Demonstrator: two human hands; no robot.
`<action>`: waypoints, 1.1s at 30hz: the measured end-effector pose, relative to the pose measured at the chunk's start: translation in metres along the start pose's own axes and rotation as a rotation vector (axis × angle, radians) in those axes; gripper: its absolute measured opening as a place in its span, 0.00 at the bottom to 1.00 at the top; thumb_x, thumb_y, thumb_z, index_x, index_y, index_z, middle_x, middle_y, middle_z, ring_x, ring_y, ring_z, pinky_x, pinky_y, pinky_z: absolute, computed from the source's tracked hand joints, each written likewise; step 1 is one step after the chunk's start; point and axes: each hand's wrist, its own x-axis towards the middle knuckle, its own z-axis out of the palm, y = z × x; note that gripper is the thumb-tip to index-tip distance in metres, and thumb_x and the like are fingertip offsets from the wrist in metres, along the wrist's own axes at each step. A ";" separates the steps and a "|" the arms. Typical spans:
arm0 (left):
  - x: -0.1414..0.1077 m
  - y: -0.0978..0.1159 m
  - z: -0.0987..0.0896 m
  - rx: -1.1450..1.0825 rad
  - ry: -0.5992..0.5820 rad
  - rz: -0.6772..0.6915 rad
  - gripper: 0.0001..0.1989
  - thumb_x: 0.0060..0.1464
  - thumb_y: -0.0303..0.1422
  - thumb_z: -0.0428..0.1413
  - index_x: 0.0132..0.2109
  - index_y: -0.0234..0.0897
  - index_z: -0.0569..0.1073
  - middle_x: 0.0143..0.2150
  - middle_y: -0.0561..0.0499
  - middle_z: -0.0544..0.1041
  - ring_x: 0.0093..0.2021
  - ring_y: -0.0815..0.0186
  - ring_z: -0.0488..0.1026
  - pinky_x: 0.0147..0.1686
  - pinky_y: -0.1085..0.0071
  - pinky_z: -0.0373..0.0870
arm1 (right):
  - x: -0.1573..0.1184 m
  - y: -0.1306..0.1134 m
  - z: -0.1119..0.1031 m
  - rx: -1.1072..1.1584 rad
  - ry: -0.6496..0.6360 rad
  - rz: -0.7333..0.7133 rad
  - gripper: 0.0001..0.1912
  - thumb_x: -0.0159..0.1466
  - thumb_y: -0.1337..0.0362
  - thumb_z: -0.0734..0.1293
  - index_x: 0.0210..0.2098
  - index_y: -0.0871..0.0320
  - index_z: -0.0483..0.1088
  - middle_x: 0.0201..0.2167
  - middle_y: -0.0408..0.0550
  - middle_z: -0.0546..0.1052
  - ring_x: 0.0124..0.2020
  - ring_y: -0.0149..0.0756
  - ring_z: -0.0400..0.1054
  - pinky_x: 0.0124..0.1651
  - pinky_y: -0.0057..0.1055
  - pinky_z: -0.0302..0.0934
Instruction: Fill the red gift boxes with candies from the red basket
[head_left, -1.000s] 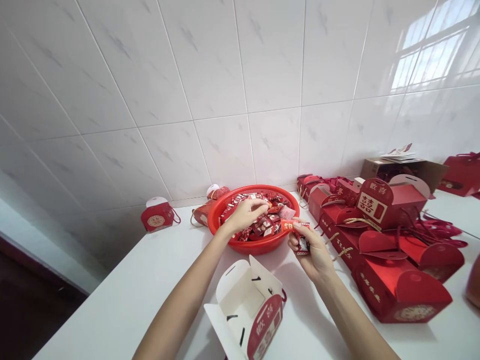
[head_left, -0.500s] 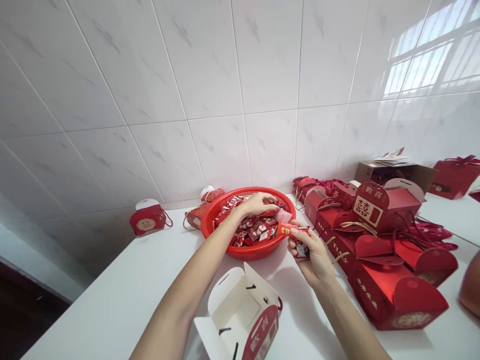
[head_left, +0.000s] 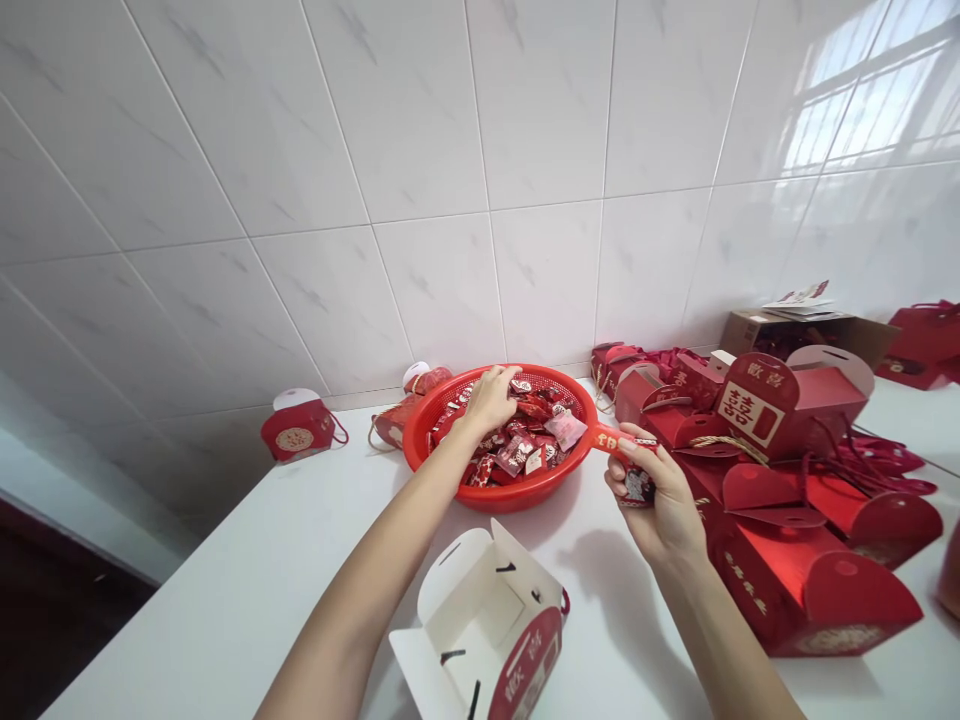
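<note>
Glossy grey-veined tiles (head_left: pixel 427 120) back a smooth white worktop (head_left: pixel 225 560), its right side crowded with red card boxes (head_left: pixel 795 545) with rounded flaps, close beside the right hand (head_left: pixel 637 470), which is closed around small shiny packets (head_left: pixel 639 487). Loosely curled, the left hand (head_left: pixel 491 400) rests over crinkly wrapped sweets (head_left: pixel 517 455) in a round, perforated plastic basket (head_left: pixel 517 497); whether it grips any, I cannot tell. Nearer stands an open, white-lined box (head_left: pixel 480 625).
</note>
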 end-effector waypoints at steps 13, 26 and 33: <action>-0.024 0.032 0.014 -0.206 -0.378 0.418 0.27 0.48 0.29 0.62 0.57 0.41 0.75 0.53 0.45 0.78 0.52 0.54 0.75 0.52 0.64 0.69 | 0.004 0.005 -0.002 -0.041 -0.008 -0.057 0.24 0.41 0.64 0.81 0.35 0.57 0.72 0.25 0.40 0.74 0.19 0.25 0.63 0.18 0.22 0.53; -0.043 0.038 -0.066 -0.749 -0.331 0.155 0.13 0.56 0.41 0.54 0.32 0.36 0.74 0.33 0.50 0.77 0.38 0.62 0.74 0.42 0.67 0.70 | -0.019 0.006 0.009 -0.189 -0.273 0.032 0.20 0.46 0.60 0.80 0.36 0.57 0.74 0.15 0.38 0.68 0.16 0.26 0.58 0.19 0.23 0.50; -0.099 0.051 -0.155 -0.500 -0.671 0.082 0.16 0.50 0.47 0.62 0.33 0.37 0.76 0.28 0.53 0.75 0.29 0.68 0.70 0.30 0.72 0.64 | -0.045 0.009 0.021 -0.389 -0.567 -0.011 0.14 0.55 0.58 0.77 0.38 0.55 0.75 0.31 0.44 0.76 0.19 0.24 0.60 0.20 0.24 0.56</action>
